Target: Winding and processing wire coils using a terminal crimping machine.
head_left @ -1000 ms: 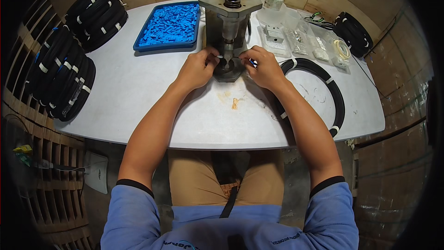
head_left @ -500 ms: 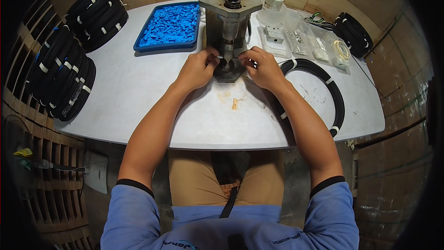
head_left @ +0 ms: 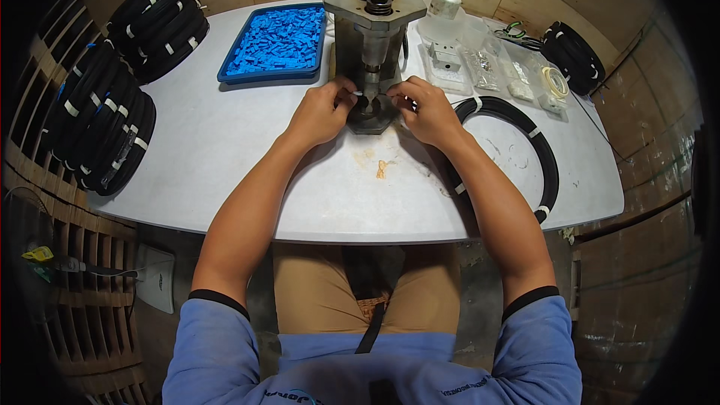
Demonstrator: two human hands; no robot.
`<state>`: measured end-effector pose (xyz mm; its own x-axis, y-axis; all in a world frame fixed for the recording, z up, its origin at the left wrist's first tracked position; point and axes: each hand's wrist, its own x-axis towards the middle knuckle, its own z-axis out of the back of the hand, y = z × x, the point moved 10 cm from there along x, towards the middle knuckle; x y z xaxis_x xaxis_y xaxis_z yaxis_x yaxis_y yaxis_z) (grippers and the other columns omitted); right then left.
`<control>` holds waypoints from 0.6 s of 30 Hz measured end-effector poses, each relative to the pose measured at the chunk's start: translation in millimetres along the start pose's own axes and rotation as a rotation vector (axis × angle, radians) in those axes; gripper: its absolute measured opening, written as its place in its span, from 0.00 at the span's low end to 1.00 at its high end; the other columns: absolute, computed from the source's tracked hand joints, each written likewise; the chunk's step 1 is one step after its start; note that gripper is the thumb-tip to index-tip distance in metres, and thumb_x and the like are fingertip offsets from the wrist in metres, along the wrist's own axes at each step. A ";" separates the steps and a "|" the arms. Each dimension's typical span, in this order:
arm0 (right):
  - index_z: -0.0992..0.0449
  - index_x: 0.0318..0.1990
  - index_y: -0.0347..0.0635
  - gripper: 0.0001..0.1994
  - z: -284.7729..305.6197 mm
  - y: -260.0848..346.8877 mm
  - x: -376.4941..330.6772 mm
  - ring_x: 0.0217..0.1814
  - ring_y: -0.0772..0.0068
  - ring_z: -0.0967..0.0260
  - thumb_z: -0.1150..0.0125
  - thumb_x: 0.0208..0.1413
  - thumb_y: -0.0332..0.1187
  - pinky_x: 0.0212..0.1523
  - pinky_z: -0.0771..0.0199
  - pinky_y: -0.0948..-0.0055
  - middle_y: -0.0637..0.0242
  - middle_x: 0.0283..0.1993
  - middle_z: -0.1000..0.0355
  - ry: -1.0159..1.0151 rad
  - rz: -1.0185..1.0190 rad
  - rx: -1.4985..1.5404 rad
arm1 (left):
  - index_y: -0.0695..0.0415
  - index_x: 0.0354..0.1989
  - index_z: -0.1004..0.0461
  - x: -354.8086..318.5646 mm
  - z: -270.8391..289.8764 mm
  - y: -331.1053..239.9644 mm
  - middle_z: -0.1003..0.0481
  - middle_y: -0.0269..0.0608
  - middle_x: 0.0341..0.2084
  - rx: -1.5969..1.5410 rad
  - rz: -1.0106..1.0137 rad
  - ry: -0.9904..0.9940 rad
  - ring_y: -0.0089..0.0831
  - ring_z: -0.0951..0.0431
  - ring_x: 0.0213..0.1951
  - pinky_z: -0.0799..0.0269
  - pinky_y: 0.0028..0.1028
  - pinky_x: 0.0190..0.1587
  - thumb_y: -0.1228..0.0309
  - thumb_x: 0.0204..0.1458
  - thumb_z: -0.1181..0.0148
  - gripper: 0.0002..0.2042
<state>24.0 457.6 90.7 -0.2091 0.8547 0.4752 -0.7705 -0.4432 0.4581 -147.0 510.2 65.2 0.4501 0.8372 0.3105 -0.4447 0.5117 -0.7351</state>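
Fingertips (head_left: 346, 94) of both hands pinch together on a small white piece at the foot of a metal press (head_left: 373, 37), upper centre of the frame.

In the head view, the left hand (head_left: 321, 114) and right hand (head_left: 424, 109) meet at the press base, fingers curled and closed on the small white piece (head_left: 359, 94); how firmly it is gripped I cannot tell. A loop of black cable (head_left: 525, 151) lies on the white table (head_left: 210, 157) right of centre, running under the right forearm toward the press. A blue tray (head_left: 276, 43) of small blue parts sits upper left of the press. Stacks of black cable coils (head_left: 112, 105) fill the left edge, with 1 more coil (head_left: 574, 56) at the upper right. A white bottle (head_left: 442, 7) and clear bags (head_left: 491, 64) lie right of the press.
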 end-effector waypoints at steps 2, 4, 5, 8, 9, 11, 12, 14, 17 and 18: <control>0.19 0.46 0.41 0.17 1.1 2.1 0.1 0.43 0.58 0.21 0.39 0.49 0.15 0.45 0.20 0.66 0.59 0.41 0.23 -0.009 0.015 -0.003 | 0.63 0.48 0.24 -0.5 3.1 -2.9 0.16 0.49 0.36 -0.013 -0.052 -0.033 0.39 0.15 0.40 0.23 0.34 0.46 0.74 0.60 0.42 0.10; 0.19 0.46 0.41 0.17 1.3 2.9 0.4 0.43 0.58 0.21 0.39 0.49 0.15 0.45 0.20 0.66 0.59 0.41 0.23 -0.007 0.013 0.002 | 0.63 0.47 0.24 0.2 2.1 -0.1 0.16 0.49 0.35 -0.019 -0.045 -0.031 0.39 0.16 0.39 0.23 0.34 0.46 0.74 0.60 0.42 0.10; 0.19 0.46 0.41 0.17 1.3 2.7 0.6 0.43 0.58 0.21 0.39 0.49 0.15 0.45 0.20 0.66 0.59 0.41 0.23 -0.005 0.011 0.005 | 0.63 0.47 0.24 0.6 1.6 0.5 0.16 0.49 0.35 -0.027 -0.038 -0.029 0.38 0.16 0.38 0.23 0.34 0.45 0.74 0.60 0.42 0.10; 0.19 0.46 0.41 0.17 2.2 3.0 -0.1 0.42 0.58 0.21 0.39 0.49 0.15 0.45 0.21 0.66 0.59 0.41 0.23 -0.004 0.010 -0.001 | 0.63 0.47 0.24 0.2 2.1 -1.1 0.16 0.49 0.35 -0.016 -0.055 -0.035 0.38 0.16 0.37 0.23 0.34 0.44 0.74 0.60 0.41 0.10; 0.19 0.46 0.41 0.17 2.2 3.1 -0.1 0.42 0.58 0.21 0.39 0.49 0.15 0.45 0.21 0.66 0.59 0.41 0.23 -0.004 0.010 -0.002 | 0.63 0.47 0.24 0.3 1.6 -0.7 0.16 0.49 0.35 -0.016 -0.055 -0.035 0.38 0.16 0.37 0.23 0.34 0.44 0.74 0.60 0.41 0.10; 0.19 0.46 0.41 0.16 1.6 3.3 0.4 0.42 0.58 0.21 0.39 0.50 0.15 0.45 0.21 0.66 0.59 0.41 0.23 0.001 0.008 0.010 | 0.63 0.47 0.24 0.4 0.8 0.1 0.17 0.49 0.34 -0.044 -0.048 -0.032 0.39 0.16 0.37 0.23 0.34 0.44 0.73 0.60 0.40 0.10; 0.19 0.46 0.41 0.16 1.8 3.5 0.5 0.42 0.58 0.21 0.39 0.50 0.15 0.45 0.21 0.66 0.59 0.41 0.23 0.001 0.008 0.010 | 0.63 0.47 0.24 0.3 1.0 0.2 0.17 0.49 0.34 -0.043 -0.048 -0.033 0.39 0.16 0.37 0.23 0.34 0.44 0.73 0.60 0.40 0.10; 0.19 0.47 0.41 0.16 1.6 3.1 -0.2 0.42 0.58 0.21 0.39 0.50 0.15 0.45 0.21 0.66 0.59 0.41 0.23 0.006 0.002 0.018 | 0.63 0.47 0.24 -0.3 1.3 0.4 0.17 0.50 0.34 -0.027 -0.051 -0.036 0.38 0.16 0.37 0.23 0.34 0.44 0.72 0.60 0.40 0.10; 0.19 0.47 0.41 0.17 0.7 1.9 0.6 0.43 0.58 0.21 0.39 0.49 0.15 0.45 0.21 0.66 0.59 0.41 0.23 0.011 -0.006 0.014 | 0.63 0.47 0.24 0.5 0.8 1.3 0.17 0.50 0.34 -0.048 -0.043 -0.028 0.39 0.16 0.36 0.23 0.35 0.44 0.71 0.60 0.39 0.10; 0.19 0.47 0.41 0.17 0.9 1.6 0.3 0.43 0.58 0.21 0.39 0.49 0.15 0.45 0.21 0.66 0.59 0.41 0.23 0.011 -0.007 0.014 | 0.63 0.47 0.24 0.2 0.8 0.7 0.17 0.50 0.34 -0.049 -0.043 -0.028 0.39 0.16 0.36 0.23 0.35 0.44 0.71 0.60 0.39 0.10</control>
<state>23.3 457.0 92.3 -0.2105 0.8606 0.4638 -0.7635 -0.4410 0.4717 -147.8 510.8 65.2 0.4459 0.8203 0.3581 -0.3869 0.5374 -0.7493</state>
